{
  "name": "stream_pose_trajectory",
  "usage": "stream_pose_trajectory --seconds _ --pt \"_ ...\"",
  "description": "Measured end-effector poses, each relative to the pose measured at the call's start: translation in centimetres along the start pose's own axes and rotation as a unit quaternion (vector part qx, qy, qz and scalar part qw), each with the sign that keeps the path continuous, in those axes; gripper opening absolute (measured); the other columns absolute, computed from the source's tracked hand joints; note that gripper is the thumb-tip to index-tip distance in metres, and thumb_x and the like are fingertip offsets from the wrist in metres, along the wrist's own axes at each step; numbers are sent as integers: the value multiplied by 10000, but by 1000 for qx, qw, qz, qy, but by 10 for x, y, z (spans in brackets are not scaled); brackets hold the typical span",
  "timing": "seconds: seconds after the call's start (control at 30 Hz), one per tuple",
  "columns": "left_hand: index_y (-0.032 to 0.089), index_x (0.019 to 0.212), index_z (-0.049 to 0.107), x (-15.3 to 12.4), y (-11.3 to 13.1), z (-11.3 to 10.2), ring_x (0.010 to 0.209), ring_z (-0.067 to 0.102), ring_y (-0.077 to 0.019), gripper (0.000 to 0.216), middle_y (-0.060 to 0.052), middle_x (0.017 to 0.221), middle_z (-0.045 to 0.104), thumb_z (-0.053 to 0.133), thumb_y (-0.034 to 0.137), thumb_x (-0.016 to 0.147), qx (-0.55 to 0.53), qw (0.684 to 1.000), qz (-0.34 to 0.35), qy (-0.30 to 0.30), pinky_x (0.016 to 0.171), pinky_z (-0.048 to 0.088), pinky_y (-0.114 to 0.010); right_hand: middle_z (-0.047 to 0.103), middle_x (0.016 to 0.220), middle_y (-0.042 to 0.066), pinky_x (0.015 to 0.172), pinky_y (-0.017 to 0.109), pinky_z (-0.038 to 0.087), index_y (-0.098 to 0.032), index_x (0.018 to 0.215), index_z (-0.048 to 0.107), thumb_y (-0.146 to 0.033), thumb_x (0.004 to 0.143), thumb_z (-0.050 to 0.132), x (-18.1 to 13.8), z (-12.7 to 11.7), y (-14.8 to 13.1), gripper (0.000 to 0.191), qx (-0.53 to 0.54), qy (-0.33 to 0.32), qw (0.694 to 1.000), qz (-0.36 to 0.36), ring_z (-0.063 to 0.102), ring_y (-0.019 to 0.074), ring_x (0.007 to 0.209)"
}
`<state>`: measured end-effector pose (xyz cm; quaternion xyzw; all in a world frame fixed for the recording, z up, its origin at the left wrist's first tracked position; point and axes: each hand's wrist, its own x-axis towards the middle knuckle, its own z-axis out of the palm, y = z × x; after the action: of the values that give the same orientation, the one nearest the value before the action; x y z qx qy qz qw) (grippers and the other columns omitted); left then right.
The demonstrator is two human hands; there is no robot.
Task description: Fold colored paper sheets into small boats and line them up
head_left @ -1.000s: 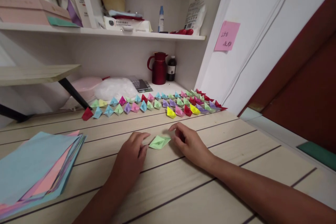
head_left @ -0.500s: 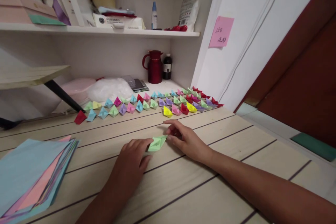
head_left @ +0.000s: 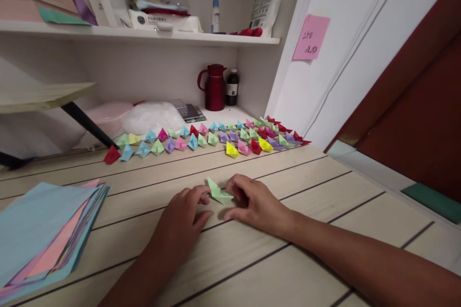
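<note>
A light green folded paper boat (head_left: 219,194) lies tilted on the wooden table (head_left: 259,264), between my two hands. On its left side, my left hand (head_left: 187,211) has its thumb and index finger apart, the index fingertip very close to the paper. Opposite it, my right hand (head_left: 252,200) curves its fingers around the boat's right tip with the thumb held away. Whether either hand touches the paper is hard to make out.
Several rows of coloured paper boats (head_left: 232,150) stand along the back of the table. At left lies a stack of coloured paper (head_left: 39,230). Behind are a red jug (head_left: 215,88), a dark bottle (head_left: 232,88) and a shelf (head_left: 216,41); a pink note (head_left: 311,37) hangs on the wall.
The green boat has turned and tipped, its left point now angled up and away. My left fingers have come off its left end, while my right hand has shifted slightly nearer to me.
</note>
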<state>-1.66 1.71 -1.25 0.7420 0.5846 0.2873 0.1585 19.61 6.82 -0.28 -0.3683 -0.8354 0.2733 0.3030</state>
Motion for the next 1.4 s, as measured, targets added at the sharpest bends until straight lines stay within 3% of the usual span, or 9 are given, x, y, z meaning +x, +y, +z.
stream_pose_trajectory --seconds 0.3,0.5,0.67,1.07,1.4 --pt "274 1207 550 1 4 0 963 577 -209 449 -14 1010 656 596 114 791 27 999 27 0 872 427 -375 516 773 -42 612 231 395 -254 1032 580 -188 727 732 1 4 5 348 -19 11 1000 12 499 112 657" --pt "249 1146 576 1 6 0 975 566 -227 359 -30 1043 656 586 134 806 61 998 31 -6 864 428 -389 536 845 -8 644 227 426 -227 858 661 -112 775 657 1 4 7 142 9 -4 1000 -14 535 106 700" --pt "223 1033 619 1 11 -1 983 558 -241 225 -43 1041 657 581 154 822 100 994 27 -20 861 429 -396 560 848 -3 648 230 428 -230 863 684 -116 777 670 0 4 8 144 8 -9 1000 -23 553 112 711" --pt "232 963 655 2 21 -4 894 536 -228 192 -42 931 607 480 179 902 194 977 53 -68 777 422 -376 564 770 -6 643 216 431 -211 910 693 -131 784 686 4 -7 11 150 26 -28 998 -52 544 113 695" --pt "238 1009 654 1 16 -4 920 529 -229 201 -45 963 599 493 189 900 168 982 59 -61 801 415 -381 615 827 13 681 233 451 -221 883 705 -172 816 665 4 -9 15 92 45 -28 997 -55 581 128 753"
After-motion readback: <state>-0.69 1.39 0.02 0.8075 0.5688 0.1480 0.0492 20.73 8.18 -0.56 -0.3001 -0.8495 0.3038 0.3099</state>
